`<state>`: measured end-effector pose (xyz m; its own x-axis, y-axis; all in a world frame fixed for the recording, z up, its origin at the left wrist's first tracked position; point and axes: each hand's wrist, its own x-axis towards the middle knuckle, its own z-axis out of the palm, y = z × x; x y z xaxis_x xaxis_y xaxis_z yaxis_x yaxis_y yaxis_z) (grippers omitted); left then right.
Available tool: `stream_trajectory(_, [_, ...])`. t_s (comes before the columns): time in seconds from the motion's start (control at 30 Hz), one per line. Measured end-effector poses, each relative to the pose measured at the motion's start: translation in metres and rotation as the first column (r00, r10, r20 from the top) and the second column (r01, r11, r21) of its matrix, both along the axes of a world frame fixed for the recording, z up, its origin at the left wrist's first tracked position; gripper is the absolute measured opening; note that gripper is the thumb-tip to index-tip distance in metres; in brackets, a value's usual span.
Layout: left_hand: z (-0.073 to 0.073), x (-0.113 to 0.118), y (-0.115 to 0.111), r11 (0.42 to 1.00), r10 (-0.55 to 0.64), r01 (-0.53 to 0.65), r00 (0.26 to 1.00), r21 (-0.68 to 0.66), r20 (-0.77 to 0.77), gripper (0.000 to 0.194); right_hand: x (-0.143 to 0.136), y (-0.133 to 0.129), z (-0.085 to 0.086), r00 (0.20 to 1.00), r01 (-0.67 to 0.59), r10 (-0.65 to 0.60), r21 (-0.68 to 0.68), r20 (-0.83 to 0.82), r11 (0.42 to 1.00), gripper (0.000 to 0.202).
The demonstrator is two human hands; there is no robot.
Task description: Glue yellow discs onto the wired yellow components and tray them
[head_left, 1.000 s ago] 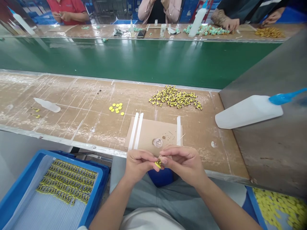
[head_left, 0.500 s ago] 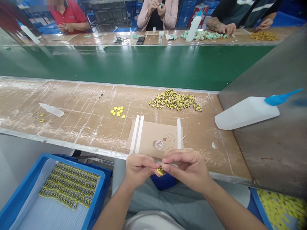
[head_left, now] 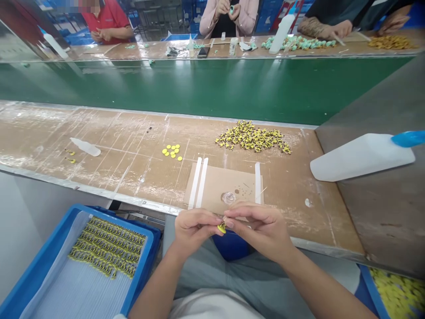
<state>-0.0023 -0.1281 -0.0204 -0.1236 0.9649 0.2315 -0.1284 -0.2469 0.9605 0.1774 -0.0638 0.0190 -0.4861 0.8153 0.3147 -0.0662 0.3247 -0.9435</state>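
Note:
My left hand [head_left: 194, 232] pinches a small yellow piece [head_left: 222, 228] with a round yellow base, low over my lap at the table's front edge. From the other side, my right hand [head_left: 264, 228] closes thumb and fingertips on the top of the same piece. The fingertips hide most of its upper part. Just beyond my hands, a small clear round dish [head_left: 229, 198] sits on a cardboard sheet [head_left: 219, 177] with white tape strips. Several yellow discs [head_left: 172, 154] lie left of the sheet, and a heap of small yellow-and-dark parts [head_left: 252, 136] lies behind it.
At the right, a white bottle with blue nozzle [head_left: 361, 157] leans against a metal panel [head_left: 381, 212]. A blue tray [head_left: 151, 248] with rows of yellow-and-dark pieces stands lower left. Another bin edge [head_left: 375, 288] is lower right. Beyond the green belt [head_left: 199, 86], several people work.
The view has swung slightly left, so the table and its things appear farther right. Both hands keep their pinch on the small yellow piece, with little visible finger movement.

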Motion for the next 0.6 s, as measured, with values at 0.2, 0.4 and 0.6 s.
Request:
stream_trajectory(0.2, [-0.005,-0.005,-0.018,0.986,0.162,-0.165,0.982,-0.027,-0.093,0.032,-0.015,-0.006,-0.007,0.985,0.150,-0.158,0.106,0.067,0.983,0.011])
stream_trajectory(0.4, [-0.018,-0.013,-0.038,0.971,0.232,-0.234,0.971,-0.038,-0.053,0.043,-0.032,-0.015,-0.019,0.978,0.185,-0.178,-0.057,0.112,0.981,0.007])
stream_trajectory(0.6, [-0.017,-0.016,-0.040,0.935,0.353,-0.356,0.926,0.007,-0.134,0.036,-0.049,-0.021,-0.018,0.979,0.138,-0.098,-0.222,0.179,0.965,0.012])
